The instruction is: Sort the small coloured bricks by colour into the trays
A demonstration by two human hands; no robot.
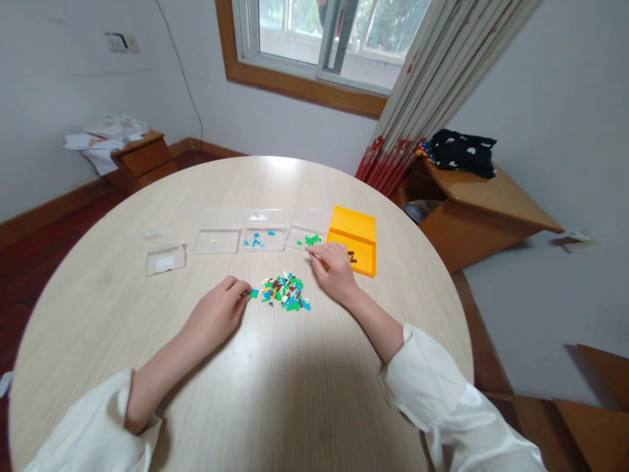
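Note:
A pile of small toy bricks (285,292) in green, blue, brown and pale yellow lies at the table's middle. Just left of it, my left hand (221,308) is closed, its fingertips pinching blue and green toy bricks (254,294). My right hand (335,270) reaches over the front of a clear box holding green bricks (311,240). Its fingers are pinched; whatever is between them is too small to make out. That hand partly covers a yellow box (366,267) with a few brown bricks (352,256) inside.
Left of the green bricks, one clear box (264,248) holds blue bricks, and another (216,252) has a pale yellow piece. A smaller clear box (166,261) with a white label stands farther left. The round table (275,400) is near a window and curtain (417,85).

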